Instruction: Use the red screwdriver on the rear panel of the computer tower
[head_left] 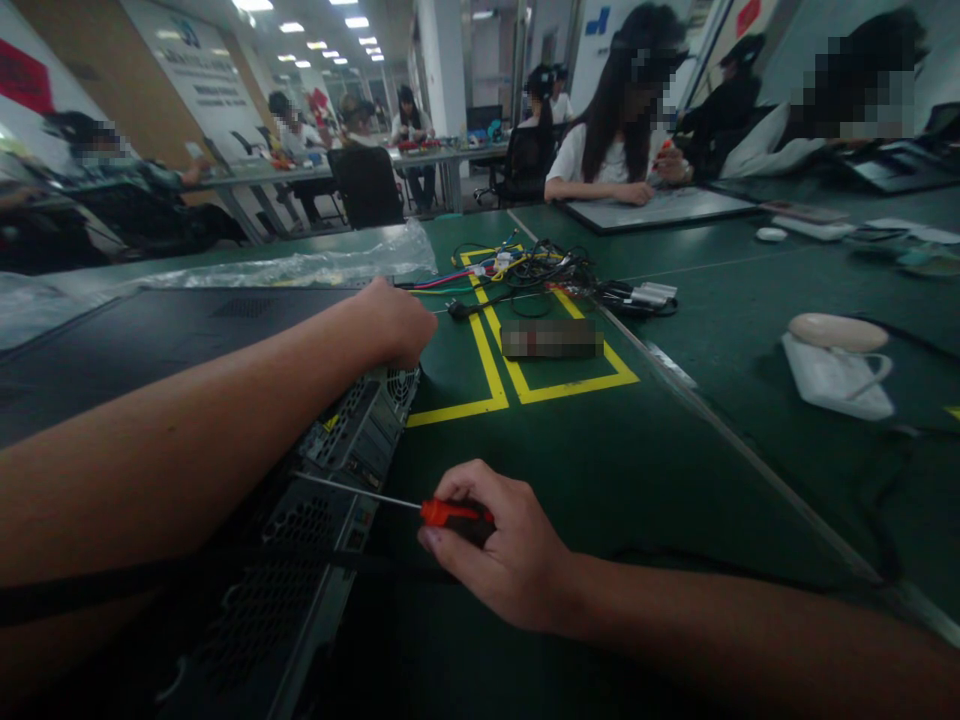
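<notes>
A dark computer case (pixel 172 310) lies on its side at the left, its perforated metal rear panel facing right. My left hand (pixel 397 322) is closed over the far corner of the case, with its fingertips mostly hidden. Near the middle, my right hand (pixel 510 545) is closed around the red and black handle of a screwdriver (pixel 446 514). The thin shaft points left, and its tip reaches the rear panel beneath my left forearm. Whether the tip sits in a screw is too dark to tell.
Tangled cables (pixel 544 265) and a dark blurred block (pixel 551 340) lie by yellow tape (pixel 495 395) on the green table (pixel 600 460). Clear plastic wrap (pixel 360 255) is behind the case. A white object with a beige top (pixel 836 370) stands right; other people work beyond.
</notes>
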